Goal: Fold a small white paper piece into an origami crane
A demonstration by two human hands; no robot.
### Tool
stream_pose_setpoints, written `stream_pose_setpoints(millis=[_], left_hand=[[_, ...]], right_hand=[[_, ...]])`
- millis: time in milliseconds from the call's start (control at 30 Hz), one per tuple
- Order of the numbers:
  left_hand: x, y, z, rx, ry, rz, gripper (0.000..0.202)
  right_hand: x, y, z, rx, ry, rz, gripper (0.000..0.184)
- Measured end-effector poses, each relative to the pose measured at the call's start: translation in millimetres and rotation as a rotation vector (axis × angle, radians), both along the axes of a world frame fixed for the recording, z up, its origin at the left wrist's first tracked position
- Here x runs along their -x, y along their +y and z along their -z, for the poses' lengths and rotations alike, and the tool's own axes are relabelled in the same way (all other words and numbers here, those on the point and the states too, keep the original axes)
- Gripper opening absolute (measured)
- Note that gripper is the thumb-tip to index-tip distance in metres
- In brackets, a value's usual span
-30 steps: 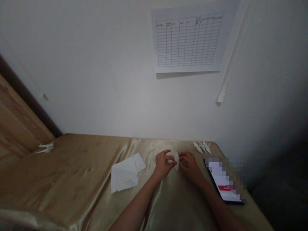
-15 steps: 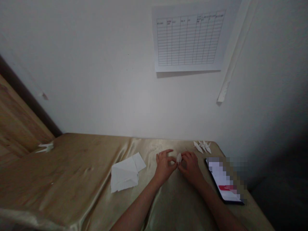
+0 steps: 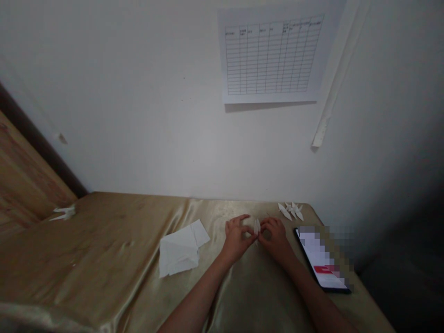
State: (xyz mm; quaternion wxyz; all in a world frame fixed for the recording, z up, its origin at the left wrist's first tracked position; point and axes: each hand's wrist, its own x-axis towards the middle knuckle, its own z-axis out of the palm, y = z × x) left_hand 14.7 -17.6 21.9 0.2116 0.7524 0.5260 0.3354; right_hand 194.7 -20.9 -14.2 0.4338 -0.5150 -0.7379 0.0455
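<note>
One small pointed white folded-paper piece (image 3: 256,226) left of the black-edged rectangular phone (image 3: 323,268), left hand (image 3: 238,237) and right hand (image 3: 275,237) both pinching it, folded white paper shapes (image 3: 297,212) beyond the phone, flat white paper sheets (image 3: 179,251) farther left of it.

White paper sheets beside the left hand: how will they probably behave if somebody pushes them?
The sheets look thin, so they are probably light and floppy. They overlap unevenly, so a push may slide them apart. The cloth underneath looks shiny and smooth, so the pile could slip easily.
</note>
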Motion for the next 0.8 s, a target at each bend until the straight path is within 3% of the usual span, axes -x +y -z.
stream_pose_setpoints(millis=[400,800], left_hand=[[0.4,4.4,8.2,0.014,-0.029,-0.067,0.010],[1.6,4.1,5.6,0.023,0.003,-0.069,0.007]], right_hand=[[2.2,-0.9,-3.1,0.037,0.091,-0.078,0.004],[-3.3,2.0,-5.2,0.109,0.147,-0.134,0.009]])
